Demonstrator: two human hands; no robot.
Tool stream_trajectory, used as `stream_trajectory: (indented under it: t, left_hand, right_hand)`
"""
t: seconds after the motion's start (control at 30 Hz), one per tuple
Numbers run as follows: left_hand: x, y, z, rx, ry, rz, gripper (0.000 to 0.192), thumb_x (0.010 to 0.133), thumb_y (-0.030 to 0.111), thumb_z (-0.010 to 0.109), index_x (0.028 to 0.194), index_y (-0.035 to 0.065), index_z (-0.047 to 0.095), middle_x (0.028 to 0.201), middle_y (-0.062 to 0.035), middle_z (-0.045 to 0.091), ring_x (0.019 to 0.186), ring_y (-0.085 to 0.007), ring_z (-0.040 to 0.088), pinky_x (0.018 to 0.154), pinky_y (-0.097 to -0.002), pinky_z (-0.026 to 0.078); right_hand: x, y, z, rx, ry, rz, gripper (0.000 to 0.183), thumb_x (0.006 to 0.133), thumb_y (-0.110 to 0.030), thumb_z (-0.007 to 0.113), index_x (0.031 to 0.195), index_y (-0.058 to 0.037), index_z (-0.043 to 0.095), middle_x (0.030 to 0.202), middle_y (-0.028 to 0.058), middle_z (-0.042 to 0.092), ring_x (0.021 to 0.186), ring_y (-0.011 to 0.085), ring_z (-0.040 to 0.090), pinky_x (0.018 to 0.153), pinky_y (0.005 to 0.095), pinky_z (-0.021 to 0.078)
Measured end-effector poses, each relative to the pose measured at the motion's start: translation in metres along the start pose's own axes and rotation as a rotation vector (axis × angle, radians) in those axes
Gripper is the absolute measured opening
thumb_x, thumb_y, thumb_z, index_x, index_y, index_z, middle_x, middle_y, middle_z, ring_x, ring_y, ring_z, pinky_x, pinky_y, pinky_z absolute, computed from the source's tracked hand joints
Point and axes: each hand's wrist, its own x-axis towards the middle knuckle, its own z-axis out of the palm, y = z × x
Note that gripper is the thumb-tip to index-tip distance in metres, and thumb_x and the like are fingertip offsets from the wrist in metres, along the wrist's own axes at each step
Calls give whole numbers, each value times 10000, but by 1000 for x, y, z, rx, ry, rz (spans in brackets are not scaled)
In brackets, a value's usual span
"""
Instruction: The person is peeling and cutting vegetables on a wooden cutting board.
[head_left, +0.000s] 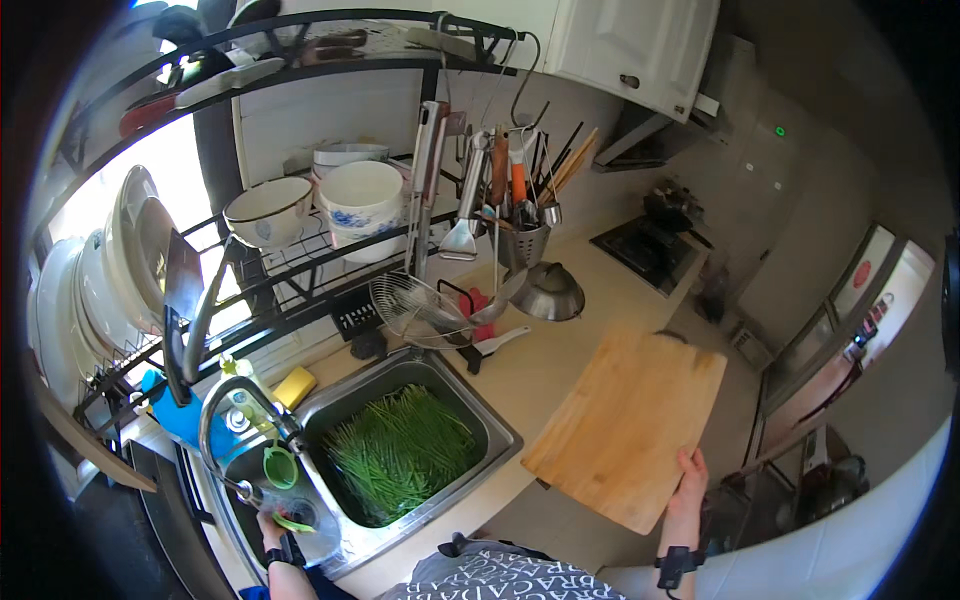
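Observation:
My right hand (690, 478) grips the near right edge of a wooden cutting board (630, 431), which is tilted over the front edge of the counter. Down in the small sink basin, my left hand (270, 529) is below the faucet head (245, 491). A light green strip-like object (294, 523) lies against its fingers; whether the hand holds it is hidden. A green strainer (280, 467) sits at the back of that basin. The larger steel basin (504, 439) beside it contains a mass of long, thin green stalks (405, 450).
A black dish rack (300, 289) with plates (60, 315), bowls (360, 195) and a cleaver (180, 274) rises behind the sink. A yellow sponge (295, 387), wire skimmer (409, 304), metal lid (551, 291) and utensil holder (528, 244) stand on the counter. The stove (649, 251) is farther right.

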Motion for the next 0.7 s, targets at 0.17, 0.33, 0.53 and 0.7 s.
stream_trajectory:
  t: [0.17,0.33,0.53,0.7]
  left_hand:
    - [-19,-10,-3,-180,179,-27,268,946,206,365,960,14,551,751,-77,608,617,-184,578,569,-310,508]
    - [-46,-27,-16,6,218,290,242,972,247,503,1008,9,526,777,-96,627,627,-181,587,565,-286,508]
    - [-90,-46,33,-76,195,211,395,982,409,523,1115,44,459,898,-153,634,540,-165,486,487,-291,466]
    - [-90,-34,60,-186,209,112,354,953,240,334,1033,-56,511,836,-171,601,574,-185,488,488,-325,456]
  right_hand:
    - [73,71,-24,-36,59,194,361,890,-23,614,1243,4,543,1192,134,617,1054,268,613,867,393,523]
    - [125,127,-36,23,-66,412,379,912,-153,600,1255,-7,532,1275,170,553,1138,306,570,899,436,510]
    - [159,159,-17,14,-54,470,451,931,-201,573,1357,-83,483,1299,106,554,1182,269,539,944,432,479]
    - [174,183,13,-270,-117,409,434,939,-231,575,1329,-53,510,1256,136,579,1128,288,560,929,423,476]
